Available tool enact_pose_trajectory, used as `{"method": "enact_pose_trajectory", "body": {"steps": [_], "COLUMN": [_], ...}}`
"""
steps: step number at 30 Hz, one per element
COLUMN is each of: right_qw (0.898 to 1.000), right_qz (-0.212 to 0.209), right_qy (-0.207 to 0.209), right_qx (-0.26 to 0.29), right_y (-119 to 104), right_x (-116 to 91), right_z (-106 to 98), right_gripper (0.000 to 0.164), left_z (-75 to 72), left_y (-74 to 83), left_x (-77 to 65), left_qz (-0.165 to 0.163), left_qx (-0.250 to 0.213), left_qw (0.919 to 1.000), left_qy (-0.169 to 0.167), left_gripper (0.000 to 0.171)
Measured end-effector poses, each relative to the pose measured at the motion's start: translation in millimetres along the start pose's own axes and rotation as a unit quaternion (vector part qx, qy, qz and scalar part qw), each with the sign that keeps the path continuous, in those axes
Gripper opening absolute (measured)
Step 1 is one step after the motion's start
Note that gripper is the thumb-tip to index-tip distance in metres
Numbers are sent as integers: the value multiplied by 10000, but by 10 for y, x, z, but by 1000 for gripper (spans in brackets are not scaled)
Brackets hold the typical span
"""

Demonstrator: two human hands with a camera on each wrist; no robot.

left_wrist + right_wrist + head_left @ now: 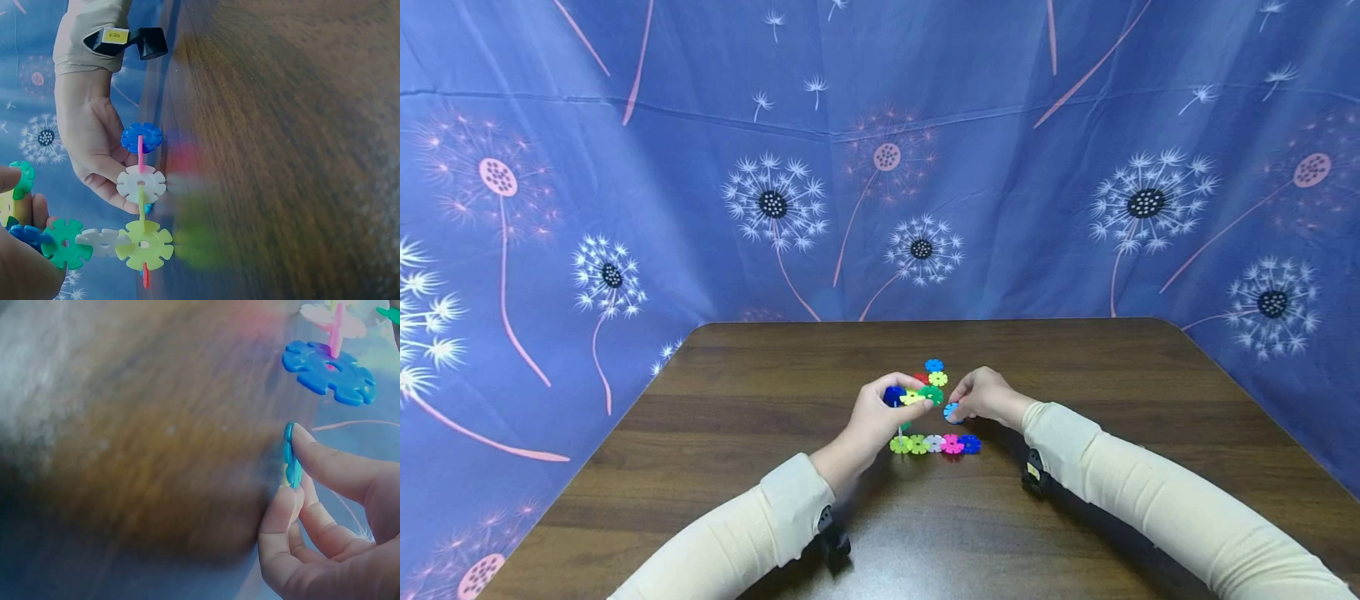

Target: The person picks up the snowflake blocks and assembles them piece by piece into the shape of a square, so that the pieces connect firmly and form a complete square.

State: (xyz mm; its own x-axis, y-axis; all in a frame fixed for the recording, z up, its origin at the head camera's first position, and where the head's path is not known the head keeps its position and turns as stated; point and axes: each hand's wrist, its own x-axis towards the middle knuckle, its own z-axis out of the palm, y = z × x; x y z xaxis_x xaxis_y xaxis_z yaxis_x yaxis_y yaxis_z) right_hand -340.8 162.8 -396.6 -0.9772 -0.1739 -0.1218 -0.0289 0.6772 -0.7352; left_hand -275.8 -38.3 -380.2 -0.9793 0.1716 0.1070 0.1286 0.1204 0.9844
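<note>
My left hand (868, 421) grips a model of slotted flower-shaped plastic discs. Its thumb and fingers hold it by a row with a dark blue disc (893, 396), a yellow one and a green disc (932, 395). Below, the model's front row runs from a lime disc (144, 244) through a white disc (142, 184) and a pink one to a blue disc (142, 137). To the right, my right hand (992, 395) pinches a single light blue disc (290, 456) between thumb and fingertips, apart from the model. In the right wrist view this disc shows edge-on.
Beyond the hands appear a blue disc (934, 365), a yellow disc (937, 378) and a red one, overlapping the model's far side. The brown wooden table (737, 375) reaches back to a blue dandelion-print cloth (1000, 208). A black wrist camera (1034, 472) hangs under the right cuff.
</note>
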Motion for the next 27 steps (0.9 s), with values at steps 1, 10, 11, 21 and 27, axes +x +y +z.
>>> {"method": "enact_pose_trajectory", "body": {"steps": [1,10,11,21,27], "right_qw": [10000,9949,9936,9794,9656], "right_qz": [27,236,227,202,182], "right_qy": [-26,-307,-338,-635,-1112], "right_qx": [54,933,1058,1905,2342], "right_y": [0,16,18,-39,-52], "right_x": [-2,-30,-35,-138,-220], "right_z": [-4,-52,-58,-213,-316], "right_gripper": [24,15,14,23,30], "left_z": [1,15,17,11,13], "left_y": [2,177,213,60,-38], "left_x": [-2,-117,-139,-42,17], "left_qz": [0,56,60,86,282], "left_qx": [-8,26,35,103,140], "left_qw": [10000,10000,10000,9999,9995], "left_qy": [4,-7,-8,-40,40], "left_gripper": [25,22,22,23,24]}}
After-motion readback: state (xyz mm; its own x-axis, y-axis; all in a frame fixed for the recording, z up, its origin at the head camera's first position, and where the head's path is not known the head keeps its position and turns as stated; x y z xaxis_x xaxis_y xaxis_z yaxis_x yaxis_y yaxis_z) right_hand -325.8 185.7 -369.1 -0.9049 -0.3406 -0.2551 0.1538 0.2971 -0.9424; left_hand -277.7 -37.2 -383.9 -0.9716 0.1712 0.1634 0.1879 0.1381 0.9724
